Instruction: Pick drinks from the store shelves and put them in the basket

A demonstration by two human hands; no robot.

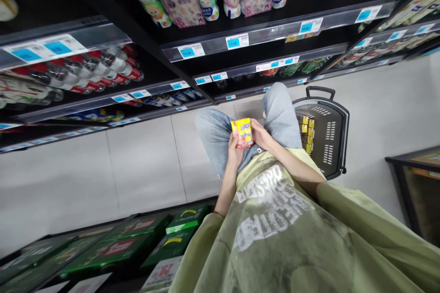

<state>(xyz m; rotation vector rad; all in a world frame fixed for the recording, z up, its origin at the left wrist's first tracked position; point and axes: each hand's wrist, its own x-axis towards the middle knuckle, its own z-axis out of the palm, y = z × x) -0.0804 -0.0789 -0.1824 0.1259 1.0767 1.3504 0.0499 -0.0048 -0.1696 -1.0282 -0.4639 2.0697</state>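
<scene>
A small yellow and orange drink carton [242, 132] is held in front of my lap, above my grey trousers. My left hand [234, 152] grips its lower left side with fingers curled round it. My right hand [260, 133] holds its right edge, fingers closed on it. Both forearms come out of a green printed T-shirt.
A dark shopping basket [335, 135] stands on the pale tiled floor to my right, with several yellow cartons [306, 133] inside. Black shelves with bottles [103, 71] and price tags fill the view ahead. Green boxes [120, 245] lie on a low shelf behind me at lower left.
</scene>
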